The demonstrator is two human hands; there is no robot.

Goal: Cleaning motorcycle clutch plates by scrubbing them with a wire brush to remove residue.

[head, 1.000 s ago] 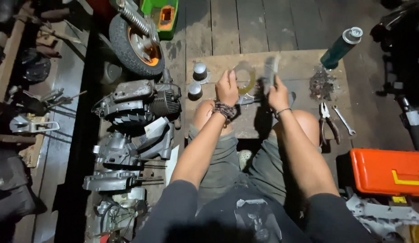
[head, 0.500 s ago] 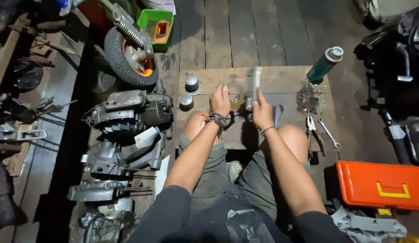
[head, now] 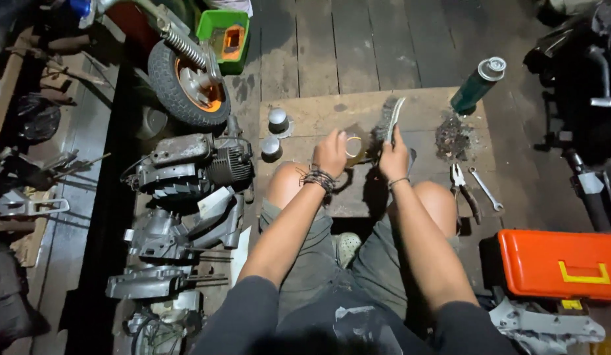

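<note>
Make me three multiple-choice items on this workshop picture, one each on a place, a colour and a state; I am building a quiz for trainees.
1. Where does the green spray can lie?
A. on the wooden board's far right corner
B. inside the toolbox
C. beside the engine

2. What colour is the toolbox at the person's right?
A. blue
B. orange with a yellow latch
C. black

3. What is the right hand doing?
A. resting open on a knee
B. gripping a wire brush
C. holding the pliers

Key: 1 A, the can lies at the edge of the wooden board, past the dark debris pile. 2 B, the lid is orange, the latch yellow. 3 B, the fingers close round the handle of the wire brush, bristles up, beside the left hand holding a small ring-shaped part.
</note>
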